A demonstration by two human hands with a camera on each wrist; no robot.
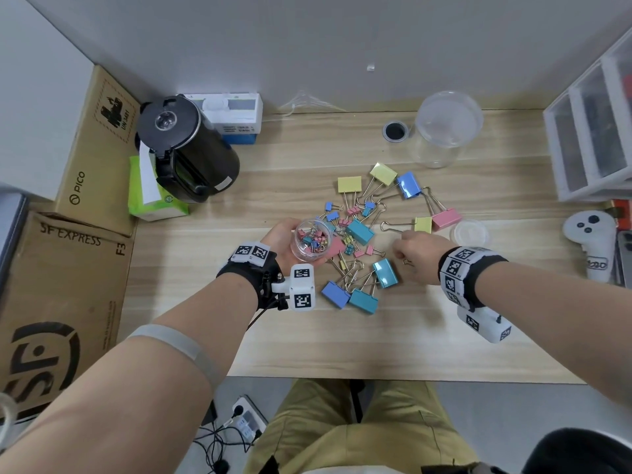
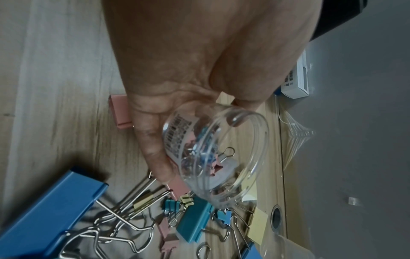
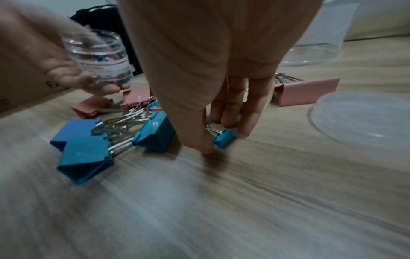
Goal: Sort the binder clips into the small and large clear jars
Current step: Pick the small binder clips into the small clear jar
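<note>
On desk: small jar part-filled, gripped by left hand | right hand pinching small clip | large jar seen empty | large clips unsorted.

Black wrist straps carry white marker-tagged camera blocks; olive-khaki trousers below.

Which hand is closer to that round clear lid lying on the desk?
Right. The right hand reaches down to the desk just beside the lid. The left hand holds the small jar on the far side of the clip pile.
</note>
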